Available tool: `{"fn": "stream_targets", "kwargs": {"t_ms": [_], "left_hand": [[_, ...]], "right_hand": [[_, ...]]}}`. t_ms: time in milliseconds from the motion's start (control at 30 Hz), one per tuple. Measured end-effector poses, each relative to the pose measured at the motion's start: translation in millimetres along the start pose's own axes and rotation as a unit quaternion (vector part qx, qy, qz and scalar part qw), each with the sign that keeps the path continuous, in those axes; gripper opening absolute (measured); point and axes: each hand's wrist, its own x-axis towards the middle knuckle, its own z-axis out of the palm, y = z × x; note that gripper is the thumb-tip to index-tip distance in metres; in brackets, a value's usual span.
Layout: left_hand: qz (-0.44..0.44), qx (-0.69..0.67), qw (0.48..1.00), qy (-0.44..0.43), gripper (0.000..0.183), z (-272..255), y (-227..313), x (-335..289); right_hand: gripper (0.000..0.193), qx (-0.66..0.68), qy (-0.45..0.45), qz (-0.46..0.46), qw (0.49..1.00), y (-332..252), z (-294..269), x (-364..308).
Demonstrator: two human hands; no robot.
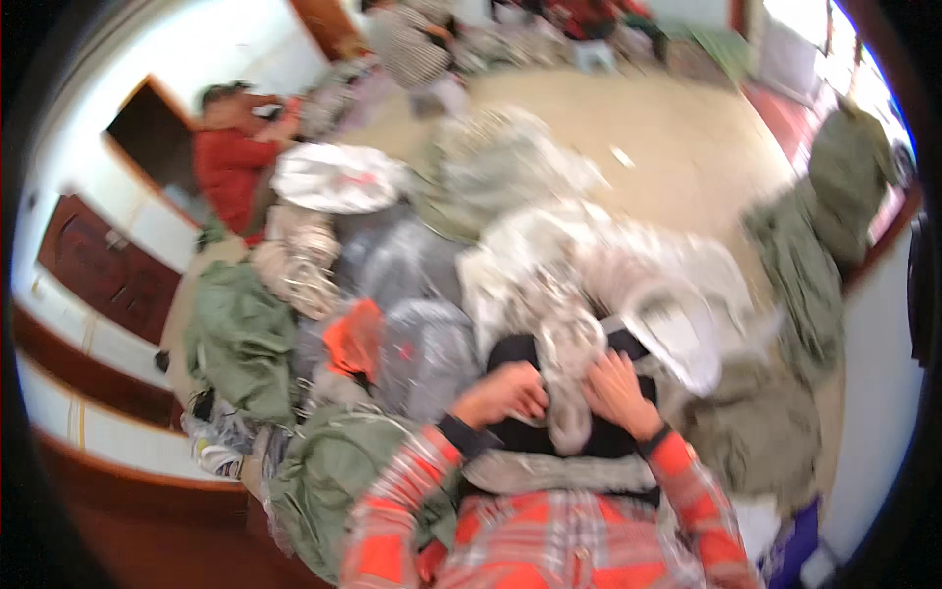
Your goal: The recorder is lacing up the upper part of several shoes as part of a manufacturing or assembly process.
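A long, pale grey fabric piece (568,410), shaped rather like a shoe upper, lies across my black-covered lap (510,434). My right hand (620,391) has its fingers bent against the piece's right edge and seems to grip it. On the other side, my left hand (502,393) is closed with fingertips together, just beside the piece; whatever it pinches is too small and blurred to make out. Similar pale pieces (549,294) are bunched just beyond. Another pale grey strip (559,473) rests across my lap, close to my body.
Grey plastic bags (424,348), an orange item (353,339) and green sacks (240,339) crowd the left. A white bag with a round opening (677,334) lies ahead to the right. More green sacks (756,427) lie at right. A person in red (231,162) sits at far left; others work farther back.
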Motion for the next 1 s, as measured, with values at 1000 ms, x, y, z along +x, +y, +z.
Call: {"fn": "stream_targets", "kwargs": {"t_ms": [1000], "left_hand": [[0.152,-0.519,0.802,-0.252,0.026,9.4,-84.7,35.8]], "right_hand": [[0.029,0.1,-0.292,0.027,0.951,7.8,7.6,15.0]]}}
